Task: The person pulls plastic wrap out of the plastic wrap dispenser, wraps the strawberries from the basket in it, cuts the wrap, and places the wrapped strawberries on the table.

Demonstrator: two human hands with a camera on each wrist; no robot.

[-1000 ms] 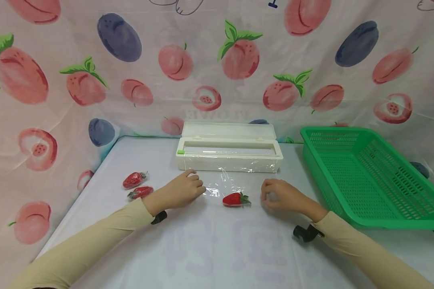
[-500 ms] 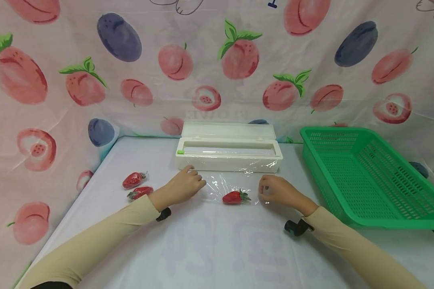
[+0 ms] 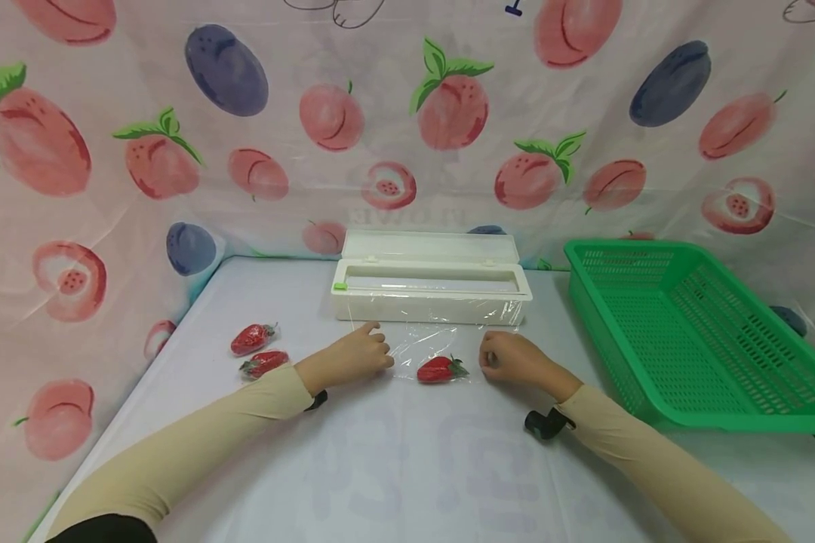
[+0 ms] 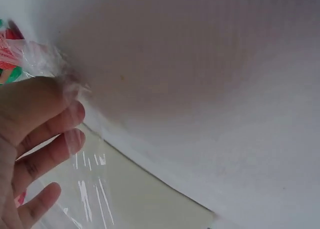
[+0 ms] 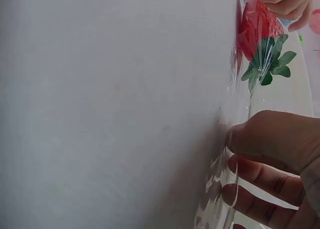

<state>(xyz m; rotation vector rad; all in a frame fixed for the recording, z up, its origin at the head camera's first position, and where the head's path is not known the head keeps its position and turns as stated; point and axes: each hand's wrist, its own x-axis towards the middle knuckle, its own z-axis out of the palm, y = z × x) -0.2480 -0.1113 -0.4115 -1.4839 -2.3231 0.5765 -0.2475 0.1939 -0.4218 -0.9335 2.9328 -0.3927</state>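
Note:
In the head view, a red strawberry point(image 3: 436, 369) with green leaves lies between the hands at the near part of a sheet of clear cling film point(image 3: 417, 341). The left hand point(image 3: 352, 356) pinches the film on the left; in the left wrist view the gathered film point(image 4: 47, 61) bunches at the thumb and fingers. The right hand point(image 3: 516, 359) pinches the film's right side between thumb and fingers. In the right wrist view, film shines across the strawberry point(image 5: 257, 29). The sheet runs back to a white cling film dispenser point(image 3: 435, 308), its lid raised.
Two film-wrapped strawberries, one behind point(image 3: 250, 339) and one nearer point(image 3: 263, 364), lie left of the left hand, the nearer one close to the sleeve. A green plastic basket point(image 3: 754, 420) stands at the right. A fruit-print cloth point(image 3: 407, 113) hangs behind the table.
Both hands have moved inward towards the strawberry, the left to the right and the right to the left. The film's near part has drawn closer about the strawberry, which shifted slightly backward.

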